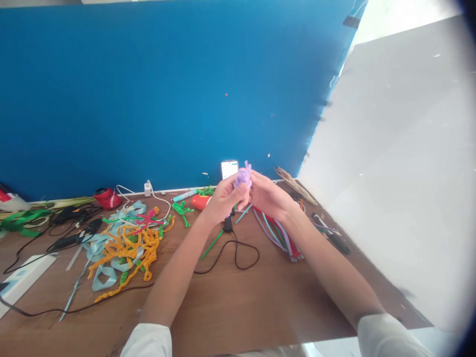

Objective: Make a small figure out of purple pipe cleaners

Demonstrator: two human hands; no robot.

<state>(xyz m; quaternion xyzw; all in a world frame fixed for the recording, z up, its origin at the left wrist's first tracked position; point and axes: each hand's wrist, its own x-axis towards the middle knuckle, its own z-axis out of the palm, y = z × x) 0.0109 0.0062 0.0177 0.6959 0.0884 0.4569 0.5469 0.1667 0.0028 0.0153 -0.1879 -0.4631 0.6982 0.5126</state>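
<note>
Both hands are raised over the middle of the table, around a small light-purple coil of fuzzy pipe cleaner [243, 178]. A short purple end sticks up from the top of the coil. My left hand [222, 199] is closed on it, with the thumb lying against its lower side. The fingers of my right hand [270, 197] are bent in at the coil's right side and touch it; their tips are partly hidden. Under and behind the hands are a phone [229, 168] with a lit screen and a bundle of coloured pipe cleaners [277, 237].
A tangle of orange pipe cleaners [128, 250] and pale blue ribbon [102, 282] covers the left. A black cord [238, 241] loops in front of the hands. Further left lies a white power strip [31, 277]. A cutter knife [323, 221] lies by the right wall.
</note>
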